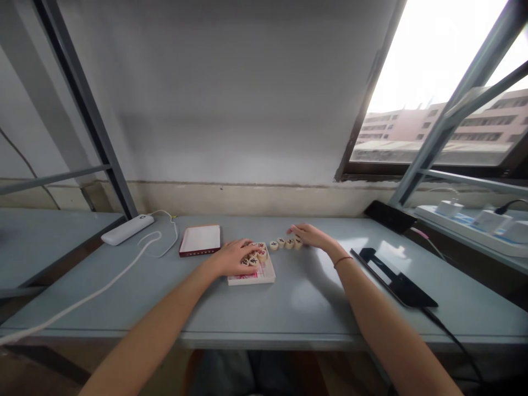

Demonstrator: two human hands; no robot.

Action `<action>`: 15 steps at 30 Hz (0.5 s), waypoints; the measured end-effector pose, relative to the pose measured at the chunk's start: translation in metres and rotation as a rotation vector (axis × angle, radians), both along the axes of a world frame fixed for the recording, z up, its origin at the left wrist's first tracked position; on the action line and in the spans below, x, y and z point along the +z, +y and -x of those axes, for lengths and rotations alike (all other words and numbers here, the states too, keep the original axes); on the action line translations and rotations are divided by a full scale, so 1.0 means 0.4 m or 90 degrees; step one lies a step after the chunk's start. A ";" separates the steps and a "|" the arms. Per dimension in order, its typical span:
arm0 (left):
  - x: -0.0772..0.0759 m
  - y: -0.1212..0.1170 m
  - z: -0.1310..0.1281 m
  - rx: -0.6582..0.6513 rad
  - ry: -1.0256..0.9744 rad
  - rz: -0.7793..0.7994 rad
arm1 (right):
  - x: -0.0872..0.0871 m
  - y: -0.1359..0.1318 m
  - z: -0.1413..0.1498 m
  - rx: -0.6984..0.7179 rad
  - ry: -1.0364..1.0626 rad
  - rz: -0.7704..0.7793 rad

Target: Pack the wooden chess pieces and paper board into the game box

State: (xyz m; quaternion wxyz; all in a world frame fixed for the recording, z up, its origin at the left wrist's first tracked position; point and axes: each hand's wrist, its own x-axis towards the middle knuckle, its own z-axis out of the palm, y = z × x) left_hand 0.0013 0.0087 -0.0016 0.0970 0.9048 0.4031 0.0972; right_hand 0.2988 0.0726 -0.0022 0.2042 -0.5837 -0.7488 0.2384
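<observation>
My left hand (233, 257) curves over the left side of a shallow white box (251, 280), its thumb and fingers around several round Chinese chess pieces (254, 261) with red and black characters. Those pieces lie inside the box, partly covered by the hand. To the right, a short row of pale Chinese chess pieces (281, 242) with dark characters stands on the desk. My right hand (310, 235) rests at the right end of this row, fingers stretched out to the left behind the last piece, which it appears to touch. Its underside is hidden.
A red-edged box lid (201, 240) lies left of the box. Farther left sits a white power bank (127, 229) with a cable. On the right are a black stand (396, 280), a dark tablet-like device (390, 216) and a white power strip (474, 228). The wall bounds the desk behind.
</observation>
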 end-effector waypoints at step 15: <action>0.011 -0.002 0.001 -0.002 -0.015 -0.030 | 0.003 -0.007 -0.066 -0.069 -0.134 0.071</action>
